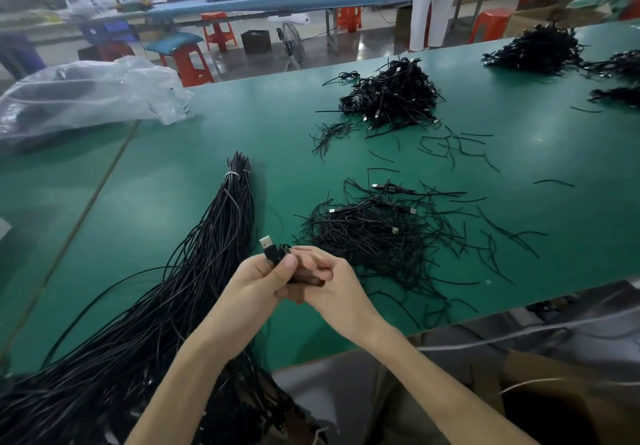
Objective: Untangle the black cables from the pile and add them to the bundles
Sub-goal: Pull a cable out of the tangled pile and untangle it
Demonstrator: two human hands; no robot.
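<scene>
My left hand point(265, 274) grips a black USB cable point(270, 249) just below its silver plug, which sticks up and to the left. My right hand point(329, 280) meets it from the right, fingers curled on the same cable's coiled part, mostly hidden between the hands. A long bundle of straightened black cables point(194, 271), tied with a white band near its far tip, runs from the near left edge up the table. A tangled pile of cables and black ties point(377, 233) lies just beyond my right hand. A taller cable pile point(391, 94) sits farther back.
The green table point(207, 139) holds a crumpled clear plastic bag point(86, 94) at the far left, scattered loose ties point(453, 150) in the middle, and more cable heaps point(540, 49) at the far right. Beyond are red stools, a floor fan and a standing person.
</scene>
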